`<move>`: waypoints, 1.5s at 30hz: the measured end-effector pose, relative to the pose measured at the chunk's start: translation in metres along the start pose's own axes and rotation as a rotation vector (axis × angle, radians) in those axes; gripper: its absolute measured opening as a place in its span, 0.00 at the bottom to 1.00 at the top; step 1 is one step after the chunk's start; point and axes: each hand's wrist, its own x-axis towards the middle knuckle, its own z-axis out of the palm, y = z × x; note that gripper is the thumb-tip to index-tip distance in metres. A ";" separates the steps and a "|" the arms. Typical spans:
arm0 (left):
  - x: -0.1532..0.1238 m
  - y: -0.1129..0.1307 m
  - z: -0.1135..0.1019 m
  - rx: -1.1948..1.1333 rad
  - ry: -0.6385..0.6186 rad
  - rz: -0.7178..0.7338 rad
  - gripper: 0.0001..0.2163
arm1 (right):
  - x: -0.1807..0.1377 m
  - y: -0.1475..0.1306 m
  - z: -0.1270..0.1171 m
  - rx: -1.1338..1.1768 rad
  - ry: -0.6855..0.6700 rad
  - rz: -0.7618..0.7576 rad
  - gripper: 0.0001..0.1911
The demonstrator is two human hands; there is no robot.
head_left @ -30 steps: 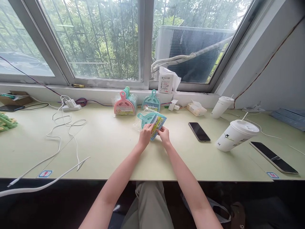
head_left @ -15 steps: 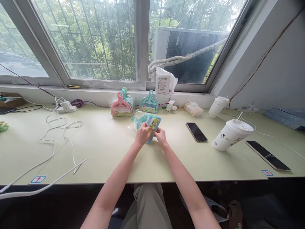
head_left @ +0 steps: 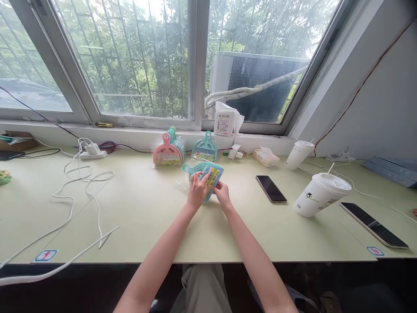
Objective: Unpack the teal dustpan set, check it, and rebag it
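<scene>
Wrapped turquoise dustpan set (head_left: 214, 175), tilted on or just over the worktop (head_left: 146, 217), is held by the fingers of the left hand (head_left: 197, 191) and pinched along its right edge by the right hand (head_left: 223, 194), apparently a package-handling step whose next move calls for steady support.

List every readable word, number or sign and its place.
Nothing reads with certainty.
Held teal dustpan set: yellow label, blurred.
Pink dustpan set: label, blurred.
Rear teal dustpan set: label, blurred.
White tissue pack: print too small.
Near white cup: lettering too small.
Left desk sticker: red mark, unclear.
Right desk sticker: red mark, unclear.
</scene>
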 end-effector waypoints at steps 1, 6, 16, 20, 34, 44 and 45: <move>0.000 -0.001 0.001 -0.017 -0.004 -0.003 0.20 | -0.001 -0.001 0.000 -0.001 -0.006 -0.004 0.19; 0.003 -0.011 0.001 -0.112 -0.104 -0.068 0.18 | -0.003 -0.002 0.001 0.038 -0.031 0.009 0.18; 0.001 0.003 -0.003 0.025 -0.056 0.098 0.26 | -0.007 -0.016 -0.003 0.164 -0.057 0.003 0.20; -0.001 0.009 0.000 0.055 -0.044 0.080 0.26 | -0.008 -0.020 -0.006 0.166 -0.054 -0.010 0.20; 0.000 0.019 -0.011 0.373 -0.091 0.123 0.27 | -0.011 -0.022 -0.001 0.069 -0.159 -0.054 0.21; 0.007 0.020 -0.014 0.458 -0.199 0.033 0.23 | -0.011 -0.018 0.002 0.030 -0.135 -0.105 0.22; 0.007 0.021 -0.014 0.463 -0.205 0.037 0.23 | -0.011 -0.018 0.002 0.035 -0.134 -0.107 0.22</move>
